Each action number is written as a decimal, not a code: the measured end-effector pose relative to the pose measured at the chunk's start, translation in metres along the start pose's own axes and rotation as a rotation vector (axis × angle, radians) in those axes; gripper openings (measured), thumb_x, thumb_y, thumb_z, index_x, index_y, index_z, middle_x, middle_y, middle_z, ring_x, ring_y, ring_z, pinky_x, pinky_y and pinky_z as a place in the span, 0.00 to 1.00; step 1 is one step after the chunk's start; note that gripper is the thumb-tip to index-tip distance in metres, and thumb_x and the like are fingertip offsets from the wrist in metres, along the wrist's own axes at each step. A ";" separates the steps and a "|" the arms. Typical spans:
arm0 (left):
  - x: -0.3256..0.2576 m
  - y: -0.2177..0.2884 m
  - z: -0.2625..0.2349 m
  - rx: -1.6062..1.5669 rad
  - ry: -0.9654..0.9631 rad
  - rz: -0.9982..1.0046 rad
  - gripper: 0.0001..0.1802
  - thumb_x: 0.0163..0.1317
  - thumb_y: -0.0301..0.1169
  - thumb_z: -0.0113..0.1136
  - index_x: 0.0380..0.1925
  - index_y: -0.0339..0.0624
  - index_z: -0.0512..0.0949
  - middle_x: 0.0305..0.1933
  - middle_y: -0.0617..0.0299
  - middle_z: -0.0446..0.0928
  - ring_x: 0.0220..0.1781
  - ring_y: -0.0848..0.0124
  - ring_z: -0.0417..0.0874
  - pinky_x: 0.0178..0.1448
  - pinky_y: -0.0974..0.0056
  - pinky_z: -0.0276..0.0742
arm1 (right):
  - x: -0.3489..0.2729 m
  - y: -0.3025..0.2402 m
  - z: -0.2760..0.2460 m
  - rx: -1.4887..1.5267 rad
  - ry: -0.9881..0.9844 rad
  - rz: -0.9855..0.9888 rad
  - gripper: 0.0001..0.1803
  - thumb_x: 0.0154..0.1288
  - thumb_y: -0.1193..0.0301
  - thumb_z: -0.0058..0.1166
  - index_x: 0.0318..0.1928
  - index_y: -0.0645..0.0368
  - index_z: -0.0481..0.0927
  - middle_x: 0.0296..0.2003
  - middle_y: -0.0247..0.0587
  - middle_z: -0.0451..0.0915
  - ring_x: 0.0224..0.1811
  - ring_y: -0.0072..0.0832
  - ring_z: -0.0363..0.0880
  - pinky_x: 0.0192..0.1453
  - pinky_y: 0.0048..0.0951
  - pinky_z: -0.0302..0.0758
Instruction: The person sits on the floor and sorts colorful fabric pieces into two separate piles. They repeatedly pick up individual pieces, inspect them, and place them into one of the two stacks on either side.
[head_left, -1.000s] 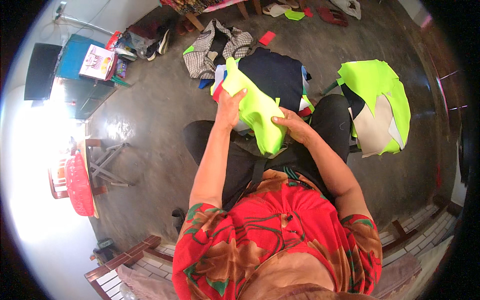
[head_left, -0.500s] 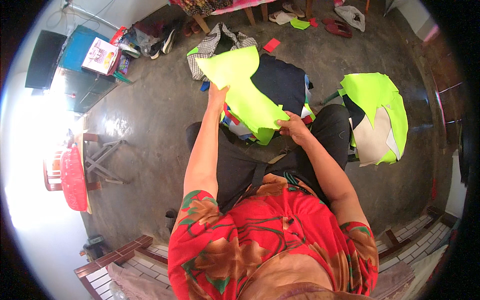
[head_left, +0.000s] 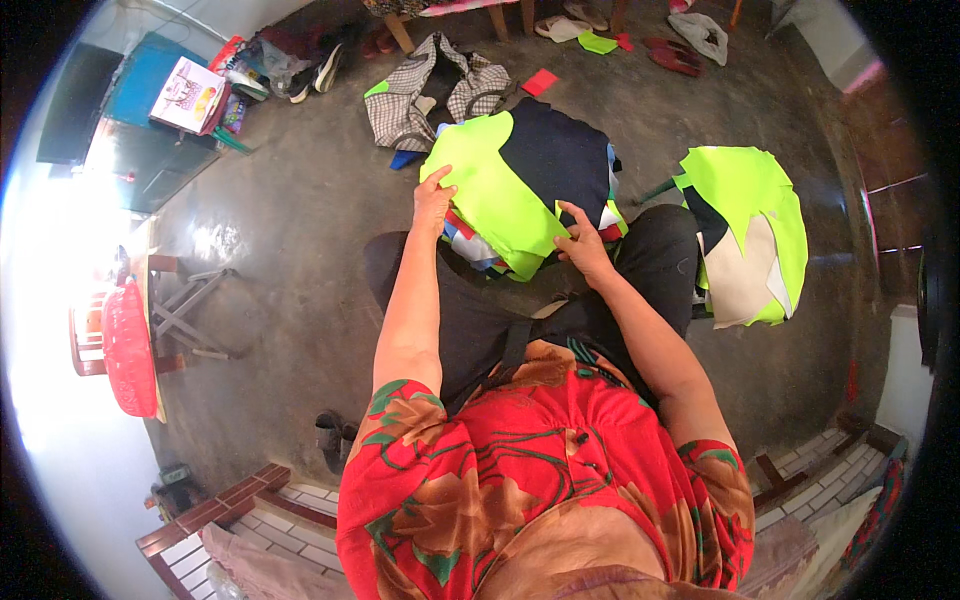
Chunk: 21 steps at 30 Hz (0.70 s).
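A neon yellow-green fabric piece (head_left: 480,190) lies over the left part of a fabric pile in front of my knees. Dark navy fabric (head_left: 560,150) shows beside it on the pile, with red, white and blue edges poking out below. At the piece's left edge, my left hand (head_left: 433,205) is open, thumb and finger apart against the cloth. My right hand (head_left: 588,250) touches its lower right corner, open, with forefinger and thumb spread. Some of my fingertips are hard to make out.
To the right stands another stack of neon and beige fabric (head_left: 745,260). A checked cloth (head_left: 405,95) lies crumpled beyond the pile, near a red scrap (head_left: 539,81). Shoes (head_left: 672,58) lie at the far side; a folding-leg stand (head_left: 190,310) is at left.
The neon piece, held up between both hands before, has come down flat onto the pile. My fingers have loosened at its edges, and more of the checked cloth shows.
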<state>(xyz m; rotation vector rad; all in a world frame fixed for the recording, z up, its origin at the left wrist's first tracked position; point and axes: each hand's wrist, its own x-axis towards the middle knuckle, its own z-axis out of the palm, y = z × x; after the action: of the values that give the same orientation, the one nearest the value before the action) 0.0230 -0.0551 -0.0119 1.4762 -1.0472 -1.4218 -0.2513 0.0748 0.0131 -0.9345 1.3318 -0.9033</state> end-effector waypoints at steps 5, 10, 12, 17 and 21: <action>0.001 -0.007 0.002 0.078 0.130 0.112 0.28 0.50 0.15 0.56 0.55 0.41 0.75 0.29 0.68 0.68 0.26 0.77 0.69 0.30 0.71 0.68 | 0.011 0.010 -0.002 -0.188 -0.040 0.032 0.18 0.61 0.78 0.50 0.53 0.57 0.75 0.37 0.33 0.78 0.32 0.18 0.74 0.33 0.22 0.71; -0.003 -0.015 -0.003 0.249 0.228 0.220 0.28 0.47 0.16 0.57 0.52 0.42 0.77 0.31 0.63 0.74 0.31 0.74 0.73 0.36 0.68 0.70 | 0.011 0.015 0.003 -0.190 -0.016 0.038 0.16 0.57 0.76 0.53 0.48 0.58 0.79 0.32 0.40 0.81 0.29 0.22 0.78 0.31 0.24 0.74; -0.009 -0.004 0.008 0.317 0.220 0.142 0.27 0.47 0.17 0.57 0.52 0.42 0.77 0.34 0.59 0.77 0.33 0.72 0.75 0.39 0.66 0.71 | 0.015 0.024 -0.004 -0.196 -0.015 0.037 0.17 0.57 0.75 0.53 0.49 0.58 0.79 0.29 0.39 0.80 0.28 0.22 0.78 0.31 0.24 0.74; -0.009 -0.006 -0.001 0.448 0.271 0.189 0.26 0.46 0.20 0.59 0.50 0.42 0.77 0.38 0.53 0.77 0.38 0.64 0.78 0.46 0.61 0.72 | 0.011 0.014 0.001 -0.231 -0.039 0.009 0.18 0.56 0.75 0.53 0.49 0.60 0.79 0.26 0.38 0.79 0.26 0.22 0.77 0.31 0.24 0.73; -0.016 -0.008 -0.003 0.779 0.392 0.318 0.26 0.47 0.24 0.62 0.51 0.43 0.75 0.49 0.52 0.71 0.47 0.59 0.76 0.52 0.57 0.72 | 0.010 0.011 0.004 -0.158 -0.057 0.091 0.17 0.58 0.75 0.51 0.50 0.59 0.78 0.26 0.40 0.80 0.24 0.21 0.77 0.29 0.24 0.74</action>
<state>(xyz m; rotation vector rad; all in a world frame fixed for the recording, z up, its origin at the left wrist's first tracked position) 0.0257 -0.0377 -0.0139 1.9014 -1.5751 -0.4616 -0.2465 0.0698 -0.0003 -1.0052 1.4004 -0.7041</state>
